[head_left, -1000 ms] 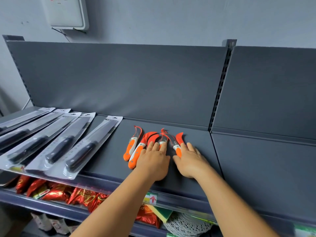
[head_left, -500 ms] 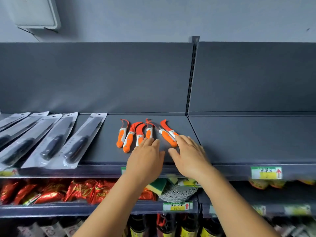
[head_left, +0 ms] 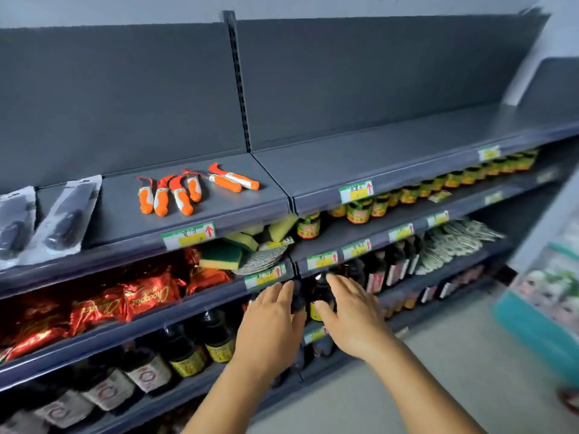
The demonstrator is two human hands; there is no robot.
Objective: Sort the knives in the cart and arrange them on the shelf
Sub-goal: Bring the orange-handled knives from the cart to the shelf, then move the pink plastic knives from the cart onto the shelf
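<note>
Hands first: the left hand [head_left: 269,321] and the right hand [head_left: 354,317] hang side by side in the air in front of the lower shelves, each grip slack, fingers straight and loosely spread, holding nothing and touching nothing. They sit low and well apart from the knives, which suggests the arranging of this batch is done and the hands are free for the next load; the cart is not in view, though a blurred teal shape at the far right cannot be made out. Up on the top shelf [head_left: 407,155] lie the small orange knives [head_left: 175,195]: four close together with handles toward the front edge and curved blades toward the back panel, fanned slightly, and two more [head_left: 233,181] just to their right, lying crosswise and touching each other, so that pair looks less tidy than the rest. Further left, the packaged knives [head_left: 67,220] lie in clear blister packs, dark handles toward the front, kept as a separate group by type. A price tag [head_left: 189,235] sits on the shelf lip below the orange group. Beneath are sponges [head_left: 221,256], red snack bags [head_left: 147,296], jars and dark bottles.
</note>
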